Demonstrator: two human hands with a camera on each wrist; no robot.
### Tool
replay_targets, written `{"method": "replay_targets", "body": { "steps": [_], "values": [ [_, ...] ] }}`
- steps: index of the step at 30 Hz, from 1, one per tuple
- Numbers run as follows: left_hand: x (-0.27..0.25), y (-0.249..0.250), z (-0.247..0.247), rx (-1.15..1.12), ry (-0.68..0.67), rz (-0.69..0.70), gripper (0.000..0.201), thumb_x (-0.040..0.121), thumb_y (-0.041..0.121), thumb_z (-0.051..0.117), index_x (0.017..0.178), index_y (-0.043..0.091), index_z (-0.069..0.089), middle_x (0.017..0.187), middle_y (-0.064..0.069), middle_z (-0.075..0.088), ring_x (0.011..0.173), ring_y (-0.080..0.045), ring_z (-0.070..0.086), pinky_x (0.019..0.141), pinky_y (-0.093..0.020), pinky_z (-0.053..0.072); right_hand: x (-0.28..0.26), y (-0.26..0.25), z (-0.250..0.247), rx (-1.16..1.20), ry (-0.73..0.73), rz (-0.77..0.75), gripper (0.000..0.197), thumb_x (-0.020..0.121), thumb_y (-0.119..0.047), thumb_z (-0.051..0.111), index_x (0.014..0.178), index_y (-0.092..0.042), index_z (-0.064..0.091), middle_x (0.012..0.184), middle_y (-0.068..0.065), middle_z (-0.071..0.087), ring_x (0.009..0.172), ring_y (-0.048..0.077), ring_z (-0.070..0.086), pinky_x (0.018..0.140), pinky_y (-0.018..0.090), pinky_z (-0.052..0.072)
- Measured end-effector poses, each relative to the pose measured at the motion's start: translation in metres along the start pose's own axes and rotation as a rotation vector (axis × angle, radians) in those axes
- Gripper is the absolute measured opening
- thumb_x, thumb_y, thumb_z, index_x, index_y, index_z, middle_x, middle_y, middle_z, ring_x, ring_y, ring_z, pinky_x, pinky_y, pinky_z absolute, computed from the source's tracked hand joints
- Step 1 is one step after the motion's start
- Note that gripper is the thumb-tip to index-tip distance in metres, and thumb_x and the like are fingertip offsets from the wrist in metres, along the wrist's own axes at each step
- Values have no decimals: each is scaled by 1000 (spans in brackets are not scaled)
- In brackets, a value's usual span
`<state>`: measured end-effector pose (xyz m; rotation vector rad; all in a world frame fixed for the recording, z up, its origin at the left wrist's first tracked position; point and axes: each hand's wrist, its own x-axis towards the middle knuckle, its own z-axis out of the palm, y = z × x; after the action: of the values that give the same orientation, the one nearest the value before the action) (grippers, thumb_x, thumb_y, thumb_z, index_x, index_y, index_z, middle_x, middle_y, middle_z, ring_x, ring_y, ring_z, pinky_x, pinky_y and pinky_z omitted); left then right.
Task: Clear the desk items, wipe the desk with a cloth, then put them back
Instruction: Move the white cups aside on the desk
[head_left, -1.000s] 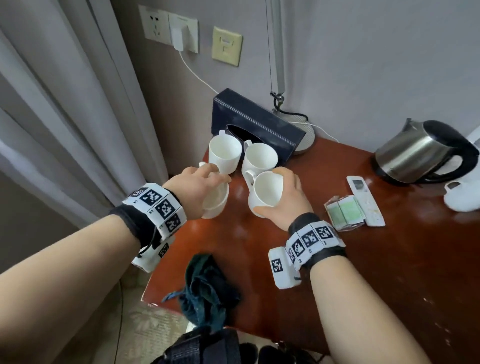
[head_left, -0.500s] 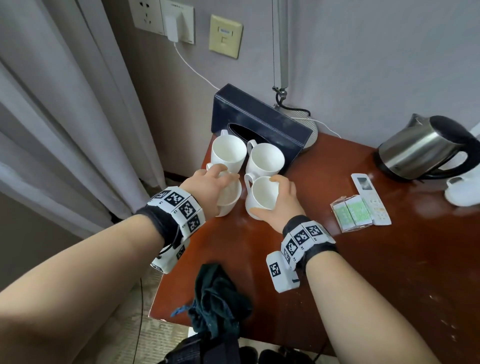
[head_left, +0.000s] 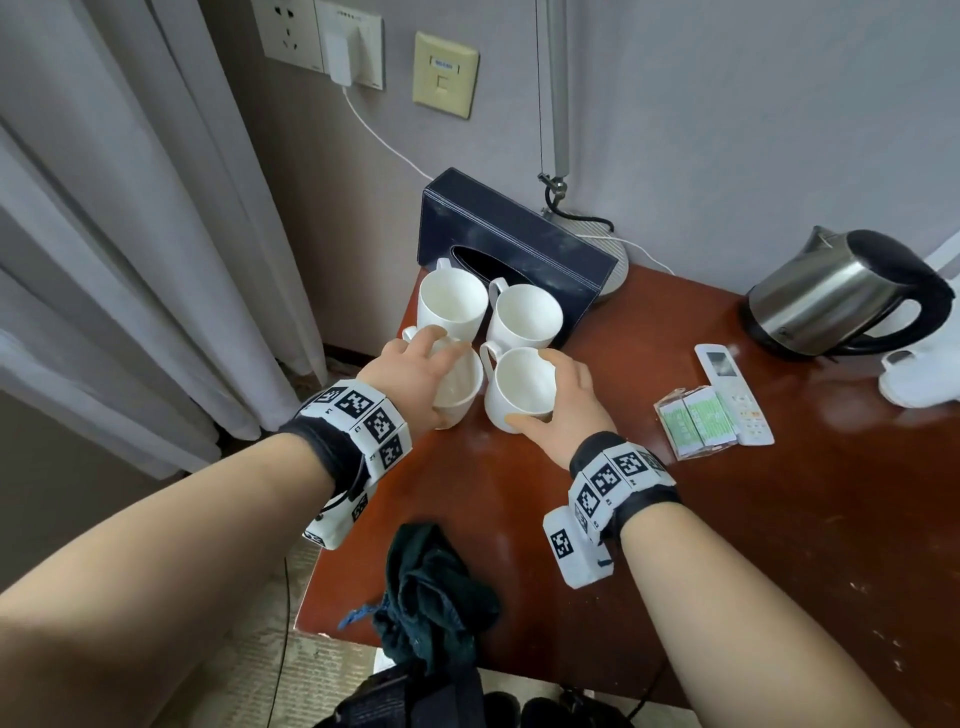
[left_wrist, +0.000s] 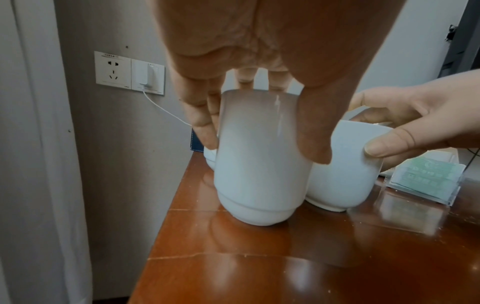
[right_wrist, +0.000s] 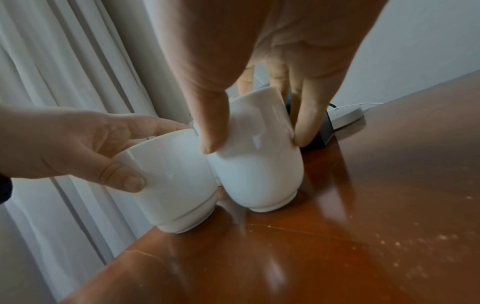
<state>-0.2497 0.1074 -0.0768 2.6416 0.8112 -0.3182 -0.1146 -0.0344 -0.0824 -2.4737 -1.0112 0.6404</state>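
Note:
Four white mugs cluster at the back-left corner of the red-brown desk (head_left: 675, 545). My left hand (head_left: 415, 364) grips the front-left mug (head_left: 460, 400) from above, thumb and fingers round its rim (left_wrist: 259, 164). My right hand (head_left: 566, 395) grips the front-right mug (head_left: 519, 384) the same way; it leans slightly (right_wrist: 259, 164). Both mug bases appear to touch the desk. Two more mugs (head_left: 452, 306) (head_left: 524, 317) stand behind, against a dark tissue box (head_left: 519, 244). A dark green cloth (head_left: 431, 587) lies crumpled at the front edge.
A steel kettle (head_left: 831, 296) stands at the back right, with a white remote (head_left: 732, 395) and green tea packets (head_left: 696, 421) in front of it. Curtains hang left of the desk. The front-left mug sits close to the desk's left edge (right_wrist: 176, 181).
Both hands have lowered their mugs onto the desk, just in front of the two back mugs. The view has shifted down slightly.

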Motion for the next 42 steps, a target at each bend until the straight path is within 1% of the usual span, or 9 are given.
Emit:
{"method": "replay_targets", "body": {
  "steps": [7,11,15,19,21,29,34,37,42],
  "values": [
    [-12,1,-1,3,43,-10,81,86,43,58,149,31,8,154,0,8,138,-29,21,110,-40,30,-7,5,-8,-56,-70,-34,77,84,-27,66,144,-31,18,146,1,21,126,25,43,97,36,43],
    [-25,4,1,198,144,13,87,87,54,52,150,29,-2,157,-4,1,145,-28,0,117,-42,6,-24,14,-20,-123,-89,-124,76,86,-33,62,146,-31,15,150,-3,16,137,22,24,106,35,33],
    [-42,32,0,160,173,160,87,86,53,54,150,31,-1,158,-5,0,146,-28,-4,118,-44,2,-48,30,-43,-187,-96,-200,73,88,-37,60,146,-31,17,152,-4,14,140,21,21,110,35,29],
    [-59,84,1,118,192,349,80,70,55,59,138,21,32,137,-22,47,124,-47,46,95,-60,40,-80,60,-75,-181,-65,-243,67,88,-37,59,145,-34,23,152,-5,16,140,18,22,112,34,28],
    [-62,116,6,125,200,386,75,70,61,46,134,22,36,133,-21,51,118,-45,52,90,-58,44,-101,82,-95,-179,-34,-252,66,88,-37,59,144,-34,25,152,-5,18,140,18,22,112,33,27],
    [-68,291,40,79,130,584,74,72,63,40,137,33,21,142,-19,40,131,-40,40,102,-58,37,-197,221,-192,-305,75,-190,59,90,-40,55,143,-30,31,151,-1,20,140,20,19,113,35,25],
    [-66,398,66,64,118,661,81,82,57,48,149,30,12,154,-3,15,143,-22,18,117,-43,20,-242,309,-240,-354,99,-85,58,91,-38,54,143,-30,30,151,-3,21,141,18,16,115,36,25],
    [-59,440,73,41,63,663,81,89,42,57,149,33,4,156,4,6,144,-16,9,119,-36,14,-255,346,-262,-324,106,-35,58,91,-37,54,143,-30,29,151,-3,21,142,18,15,115,35,23],
    [-25,487,72,52,37,661,79,89,40,58,149,35,7,155,5,7,144,-15,11,118,-32,16,-251,393,-296,-283,156,28,57,91,-36,54,143,-30,30,151,-3,22,140,18,19,114,35,27]
  ]
}}
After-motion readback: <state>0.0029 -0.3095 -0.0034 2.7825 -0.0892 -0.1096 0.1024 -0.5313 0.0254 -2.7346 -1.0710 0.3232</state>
